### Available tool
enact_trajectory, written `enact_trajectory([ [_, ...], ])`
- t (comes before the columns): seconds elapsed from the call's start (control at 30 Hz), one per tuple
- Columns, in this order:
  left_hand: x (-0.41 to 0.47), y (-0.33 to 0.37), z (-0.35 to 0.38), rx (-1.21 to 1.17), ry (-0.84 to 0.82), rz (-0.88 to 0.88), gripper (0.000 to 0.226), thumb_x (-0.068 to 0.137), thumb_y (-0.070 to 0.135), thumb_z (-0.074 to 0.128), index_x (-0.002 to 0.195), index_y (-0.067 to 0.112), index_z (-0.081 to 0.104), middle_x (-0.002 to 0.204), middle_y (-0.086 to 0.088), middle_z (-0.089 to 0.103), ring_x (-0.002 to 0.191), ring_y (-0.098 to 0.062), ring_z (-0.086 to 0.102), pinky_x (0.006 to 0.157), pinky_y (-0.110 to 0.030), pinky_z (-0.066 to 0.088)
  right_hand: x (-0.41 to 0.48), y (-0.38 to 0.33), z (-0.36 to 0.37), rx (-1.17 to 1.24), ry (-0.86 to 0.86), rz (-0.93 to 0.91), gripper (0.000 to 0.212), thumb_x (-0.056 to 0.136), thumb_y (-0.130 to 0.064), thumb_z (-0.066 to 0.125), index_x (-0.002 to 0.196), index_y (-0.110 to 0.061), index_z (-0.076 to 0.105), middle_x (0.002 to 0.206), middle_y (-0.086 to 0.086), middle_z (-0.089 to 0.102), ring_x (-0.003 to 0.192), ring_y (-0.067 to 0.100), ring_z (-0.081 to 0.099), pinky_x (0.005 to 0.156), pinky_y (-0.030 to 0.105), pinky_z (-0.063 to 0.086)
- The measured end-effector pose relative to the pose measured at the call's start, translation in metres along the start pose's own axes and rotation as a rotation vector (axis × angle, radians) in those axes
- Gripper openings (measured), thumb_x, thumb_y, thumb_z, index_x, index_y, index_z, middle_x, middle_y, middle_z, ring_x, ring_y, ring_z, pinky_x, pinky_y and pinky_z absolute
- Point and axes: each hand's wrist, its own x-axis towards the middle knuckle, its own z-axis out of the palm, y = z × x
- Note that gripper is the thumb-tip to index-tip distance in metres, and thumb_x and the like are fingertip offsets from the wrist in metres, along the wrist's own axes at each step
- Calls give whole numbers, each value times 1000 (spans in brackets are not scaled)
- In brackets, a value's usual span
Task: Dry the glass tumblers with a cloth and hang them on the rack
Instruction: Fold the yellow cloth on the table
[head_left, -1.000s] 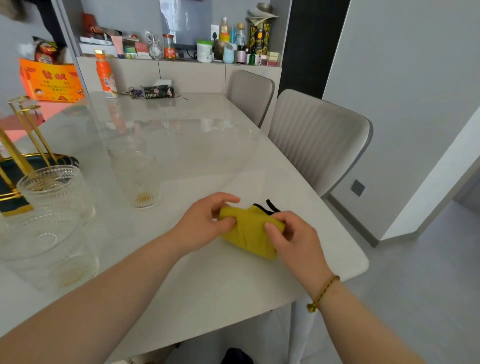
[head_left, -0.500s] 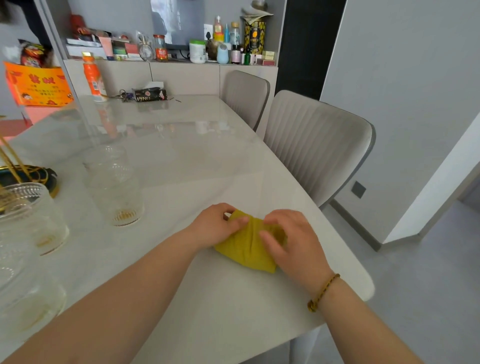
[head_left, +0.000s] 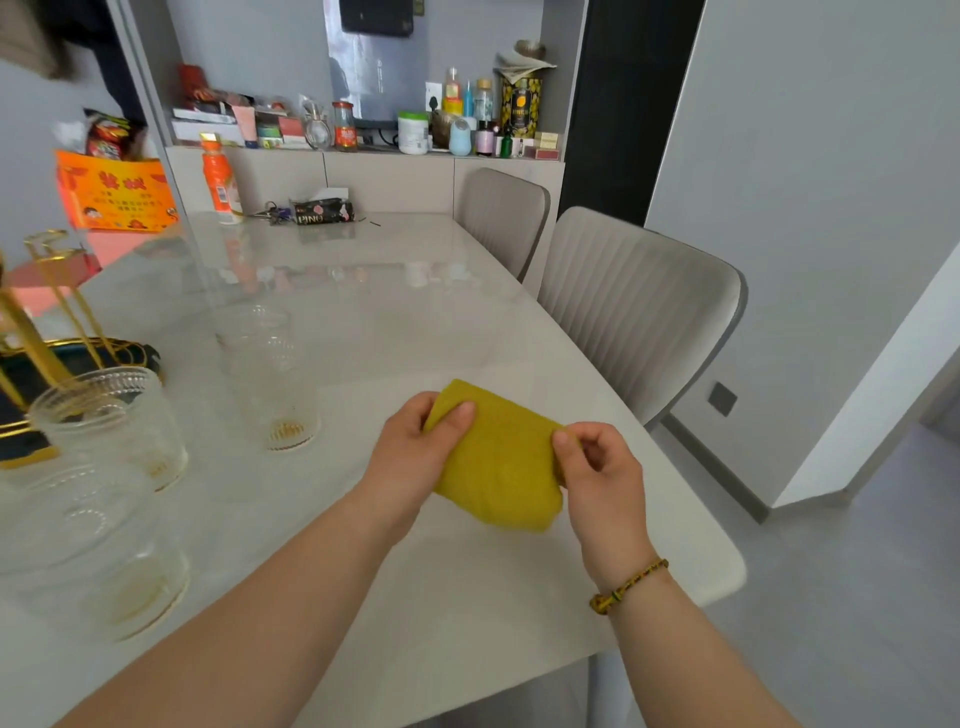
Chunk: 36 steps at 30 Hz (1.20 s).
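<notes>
A folded yellow cloth (head_left: 496, 462) is held a little above the white table (head_left: 405, 322), stretched between both hands. My left hand (head_left: 410, 457) pinches its left edge and my right hand (head_left: 597, 473) pinches its right edge. Three clear ribbed glass tumblers stand upright on the table to the left: one (head_left: 270, 374) nearest the cloth, one (head_left: 111, 421) beside the rack, and one (head_left: 98, 551) close to me at the left edge. The gold wire rack (head_left: 47, 312) on a dark tray stands at the far left, partly cut off.
Two grey padded chairs (head_left: 634, 312) stand along the table's right side. An orange bottle (head_left: 221, 182), keys and a dark pouch (head_left: 322, 210) lie at the table's far end. The shelf behind holds several jars and bottles. The table's rounded corner is just right of my right wrist.
Both hands have lifted the yellow cloth off the table and spread it wider between them. The view has swung back left, showing the rack and tumblers again.
</notes>
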Motion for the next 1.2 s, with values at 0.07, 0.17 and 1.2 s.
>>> enact_trajectory([
  [0.07,-8,7,-10,-60,59,36,9,87,15,57,81,22,58,84,0,62,83,-18,58,75,-32,48,-8,-6,8,76,-18,40,21,87,-4,54,70,-17,52,67,-1,54,55,-3,52,56,11,43],
  [0.17,-22,16,-32,-19,-7,50,12,83,9,62,78,20,61,73,5,65,71,-10,60,64,-22,49,-20,-10,12,66,-233,162,17,88,-6,52,77,-18,55,79,0,57,75,9,54,71,20,44],
  [1.2,-130,22,-88,-62,133,53,16,89,35,44,102,40,52,120,13,55,113,-3,51,97,-18,40,-116,-28,77,252,-655,106,12,87,-12,56,93,-21,61,90,-1,66,75,4,66,60,19,52],
])
